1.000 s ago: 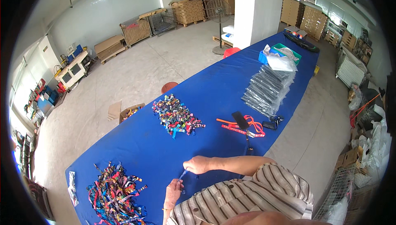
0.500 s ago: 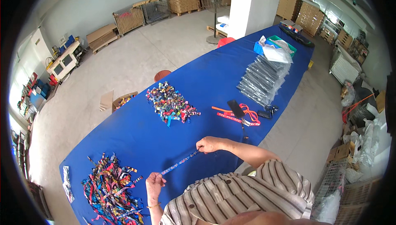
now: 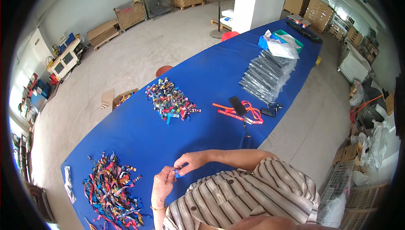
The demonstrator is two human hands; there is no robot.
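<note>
Blue strap [image 3: 177, 174] sits between both sets of fingertips, just in front of the striped shirt [image 3: 249, 190]; only a short bit shows. Left hand [image 3: 163, 181]: fingers curled, pinching it from 9 o'clock. Right hand [image 3: 190, 161]: pinching from 1 o'clock, almost no gap. Strap heap [image 3: 112, 192] at 8–9, short-piece pile [image 3: 171, 99] at 12, phone [image 3: 237, 105] at 1–2, bagged stack [image 3: 266, 77] beyond.

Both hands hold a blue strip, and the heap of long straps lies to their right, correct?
Not quite: the head view shows the heap of long straps to their left. The left hand and right hand do hold a blue strip.
</note>
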